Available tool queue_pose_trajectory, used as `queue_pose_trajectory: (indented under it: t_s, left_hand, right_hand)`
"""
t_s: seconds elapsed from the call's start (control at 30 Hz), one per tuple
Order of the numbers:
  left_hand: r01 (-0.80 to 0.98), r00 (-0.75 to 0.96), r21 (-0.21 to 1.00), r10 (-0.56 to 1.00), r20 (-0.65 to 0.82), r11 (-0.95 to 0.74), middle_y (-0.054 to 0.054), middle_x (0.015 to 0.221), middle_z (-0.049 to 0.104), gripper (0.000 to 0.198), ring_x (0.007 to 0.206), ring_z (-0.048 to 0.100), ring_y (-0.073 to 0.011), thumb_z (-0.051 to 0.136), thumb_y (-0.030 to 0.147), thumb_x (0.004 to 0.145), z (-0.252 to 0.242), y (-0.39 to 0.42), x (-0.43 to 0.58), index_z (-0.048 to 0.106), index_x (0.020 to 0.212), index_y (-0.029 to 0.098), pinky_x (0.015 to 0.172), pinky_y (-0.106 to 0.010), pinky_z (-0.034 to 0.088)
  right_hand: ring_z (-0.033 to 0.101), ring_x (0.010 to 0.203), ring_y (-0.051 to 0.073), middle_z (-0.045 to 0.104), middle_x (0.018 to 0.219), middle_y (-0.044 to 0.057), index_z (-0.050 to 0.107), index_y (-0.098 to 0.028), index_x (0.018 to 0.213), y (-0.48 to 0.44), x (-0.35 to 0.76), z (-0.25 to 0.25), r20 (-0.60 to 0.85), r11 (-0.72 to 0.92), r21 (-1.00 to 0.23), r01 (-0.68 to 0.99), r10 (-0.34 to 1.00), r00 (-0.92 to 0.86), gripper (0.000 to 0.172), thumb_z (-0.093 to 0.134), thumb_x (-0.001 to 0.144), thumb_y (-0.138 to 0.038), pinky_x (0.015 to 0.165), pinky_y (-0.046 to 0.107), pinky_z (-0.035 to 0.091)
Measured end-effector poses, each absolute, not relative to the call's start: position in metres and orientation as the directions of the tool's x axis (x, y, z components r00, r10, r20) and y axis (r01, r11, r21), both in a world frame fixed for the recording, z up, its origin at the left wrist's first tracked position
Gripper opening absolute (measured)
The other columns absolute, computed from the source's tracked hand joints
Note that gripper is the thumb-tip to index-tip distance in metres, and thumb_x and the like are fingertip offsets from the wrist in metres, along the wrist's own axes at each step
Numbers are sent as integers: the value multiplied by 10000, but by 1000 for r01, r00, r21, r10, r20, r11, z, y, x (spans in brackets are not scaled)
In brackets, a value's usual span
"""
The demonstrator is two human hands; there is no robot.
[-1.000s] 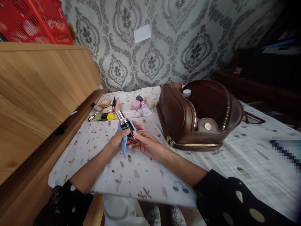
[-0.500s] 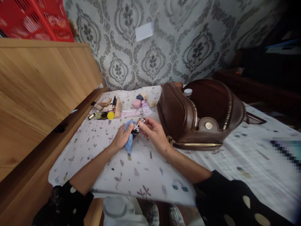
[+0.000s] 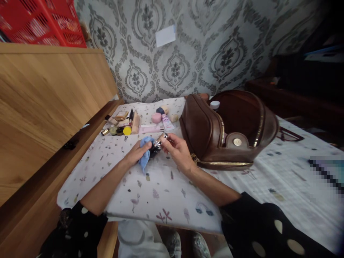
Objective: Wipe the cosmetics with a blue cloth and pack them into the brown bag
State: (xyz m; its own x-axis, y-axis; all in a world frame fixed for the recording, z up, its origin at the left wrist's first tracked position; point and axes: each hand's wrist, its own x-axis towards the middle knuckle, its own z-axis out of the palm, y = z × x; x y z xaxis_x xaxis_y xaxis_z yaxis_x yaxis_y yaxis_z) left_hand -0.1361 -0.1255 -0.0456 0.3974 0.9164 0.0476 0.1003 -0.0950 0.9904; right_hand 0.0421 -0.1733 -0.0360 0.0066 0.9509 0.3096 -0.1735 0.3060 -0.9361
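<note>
My left hand (image 3: 138, 152) is closed on a blue cloth (image 3: 145, 157) and presses it against a small black bottle with a silver cap (image 3: 158, 144). My right hand (image 3: 177, 150) pinches the bottle at its capped end, and the bottle lies tilted between both hands just above the patterned tablecloth (image 3: 161, 193). An open brown leather bag (image 3: 228, 130) stands right beside my right hand.
Several cosmetics (image 3: 139, 122) lie in a group at the far left of the table. A wooden cabinet (image 3: 45, 107) runs along the left, with a red crate (image 3: 40, 23) on top. A white jar lid (image 3: 214, 105) shows inside the bag. Patterned wallpaper is behind.
The bottle has turned from upright, cap up, to lying tilted with the cap toward my right hand. Both hands moved slightly farther from me, toward the bag.
</note>
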Motion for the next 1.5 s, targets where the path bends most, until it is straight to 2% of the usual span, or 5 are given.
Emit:
queue_pose_trajectory:
  t_s: [0.17, 0.57, 0.8, 1.07, 1.5]
  left_hand:
    - [148, 564, 957, 816, 125, -250, -12, 877, 668, 479, 791, 596, -159, 866, 408, 643, -34, -133, -134, 651, 987, 153, 758, -245, 464]
    - [327, 316, 895, 928, 200, -304, 8, 564, 537, 626, 588, 521, -135, 437, 750, 868, -44, -132, -131, 565, 656, 175, 592, -239, 421]
    - [34, 494, 980, 856, 155, -197, -4, 731, 661, 518, 679, 606, -137, 788, 607, 684, -43, -139, -124, 679, 893, 146, 665, -233, 476]
    - [-183, 78, 975, 987, 143, -126, 15, 725, 645, 498, 670, 624, -120, 762, 622, 702, -51, -141, -109, 644, 870, 169, 621, -208, 502]
    - [-428, 425, 886, 905, 23, 178, -41, 930, 715, 539, 555, 649, -139, 708, 580, 775, -29, -147, -122, 604, 1142, 199, 331, -182, 438]
  right_hand:
    - [418, 551, 110, 507, 623, -25, 587, -204, 736, -170, 44, -39, 297, 299, -931, -208, 954, 39, 455, 696, 768, -645, 522, 261, 368]
    - [525, 667, 117, 620, 743, -19, 650, -175, 786, -169, 41, -42, 193, 169, -951, -259, 979, -71, 444, 850, 599, -524, 604, 249, 432]
    - [599, 738, 160, 656, 827, 4, 640, -200, 903, -168, 40, -44, 216, 194, -930, -312, 976, -37, 454, 845, 636, -505, 632, 276, 492]
    - [640, 982, 195, 665, 1032, 48, 593, -207, 1079, -172, 29, -55, 104, 68, -954, -291, 989, -109, 578, 799, 682, -573, 865, 343, 521]
    - [551, 523, 78, 662, 723, -10, 579, -179, 941, -181, 20, -50, 8, -215, -898, -384, 865, -502, 568, 791, 679, -636, 487, 199, 425]
